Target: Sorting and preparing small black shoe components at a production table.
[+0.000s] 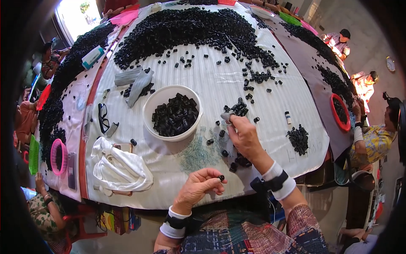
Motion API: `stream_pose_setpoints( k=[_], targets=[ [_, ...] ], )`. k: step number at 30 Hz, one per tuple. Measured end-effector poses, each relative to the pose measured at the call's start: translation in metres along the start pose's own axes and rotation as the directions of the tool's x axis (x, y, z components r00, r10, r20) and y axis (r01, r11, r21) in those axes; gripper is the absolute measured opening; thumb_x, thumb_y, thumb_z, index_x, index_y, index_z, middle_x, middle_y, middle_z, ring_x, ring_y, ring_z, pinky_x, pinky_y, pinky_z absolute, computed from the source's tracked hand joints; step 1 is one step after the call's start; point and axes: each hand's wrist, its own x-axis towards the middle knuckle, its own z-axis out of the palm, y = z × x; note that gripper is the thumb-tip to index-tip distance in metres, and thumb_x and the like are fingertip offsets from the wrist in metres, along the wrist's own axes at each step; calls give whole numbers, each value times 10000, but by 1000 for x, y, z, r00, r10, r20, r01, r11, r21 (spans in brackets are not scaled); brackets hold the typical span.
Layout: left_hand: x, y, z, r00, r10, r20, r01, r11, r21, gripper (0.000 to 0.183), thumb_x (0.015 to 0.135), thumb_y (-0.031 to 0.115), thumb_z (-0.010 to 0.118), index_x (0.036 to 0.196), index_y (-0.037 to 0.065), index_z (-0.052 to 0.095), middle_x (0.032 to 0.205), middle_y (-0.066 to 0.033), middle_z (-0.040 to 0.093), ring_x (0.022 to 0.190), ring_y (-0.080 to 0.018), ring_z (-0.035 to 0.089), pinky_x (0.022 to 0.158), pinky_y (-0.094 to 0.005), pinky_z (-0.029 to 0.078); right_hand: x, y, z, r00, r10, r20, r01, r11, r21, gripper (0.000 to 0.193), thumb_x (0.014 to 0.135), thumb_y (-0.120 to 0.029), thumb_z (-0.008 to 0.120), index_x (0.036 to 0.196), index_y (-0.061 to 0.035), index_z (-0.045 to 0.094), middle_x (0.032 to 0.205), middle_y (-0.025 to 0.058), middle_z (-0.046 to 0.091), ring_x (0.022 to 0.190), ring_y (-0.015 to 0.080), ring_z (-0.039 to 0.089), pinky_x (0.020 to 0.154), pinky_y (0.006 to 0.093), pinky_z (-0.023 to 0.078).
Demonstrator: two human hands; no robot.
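My left hand [198, 189] is closed near the table's front edge, pinching a small black cylindrical plastic part [221, 178] between thumb and fingertips. Farther forward, my right hand [246, 137] reaches over the table with its fingers drawn together. A grey covering shows at its fingertips, beside a small heap of black parts [239, 108]; whatever they grip is hidden. Several loose black parts lie between my hands, some partly under my right wrist. To the left stands a round white bucket [148, 111] holding many black parts. Pale greenish small bits [198, 154] are scattered in front of it.
A huge mound of black parts [182, 27] covers the table's far side. Left lie a white cloth [120, 165], eyeglasses [103, 118] and grey fabric strips [139, 86]. Right are a small dark pile [298, 139] and a small bottle [288, 117]. Other people sit around both sides.
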Motion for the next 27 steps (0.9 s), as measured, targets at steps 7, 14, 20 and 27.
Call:
stream_pose_setpoints(
  k=[7,14,20,27],
  targets=[
    [-2,-3,-10,995,39,88,-28,991,-128,138,857,35,589,991,14,562,892,-137,637,690,-187,637,613,-282,540,20,7,38,982,-33,185,86,956,-282,201,734,-52,621,926,-28,565,818,129,596,822,305,548,733,397,451],
    [1,-6,-13,991,77,111,-63,990,-125,164,828,-8,594,988,-2,561,886,-147,637,667,-184,631,627,-289,542,20,4,43,980,-36,196,109,919,-380,186,744,-55,581,930,-54,569,805,123,572,767,293,569,675,378,473],
    [-3,-4,-6,973,229,-41,-232,965,-122,159,828,25,616,969,-2,548,863,-149,641,662,-176,630,617,-289,540,3,-36,2,930,303,206,-360,862,356,296,767,23,559,1058,-25,566,813,62,580,668,123,567,588,247,463],
    [-3,-5,22,950,300,-81,-298,954,41,157,837,-4,607,983,-22,553,867,-133,651,681,-143,623,635,-255,515,-55,-89,-44,858,425,286,-492,526,693,367,790,56,612,1142,5,525,952,45,606,878,98,590,779,238,490]
  ],
)
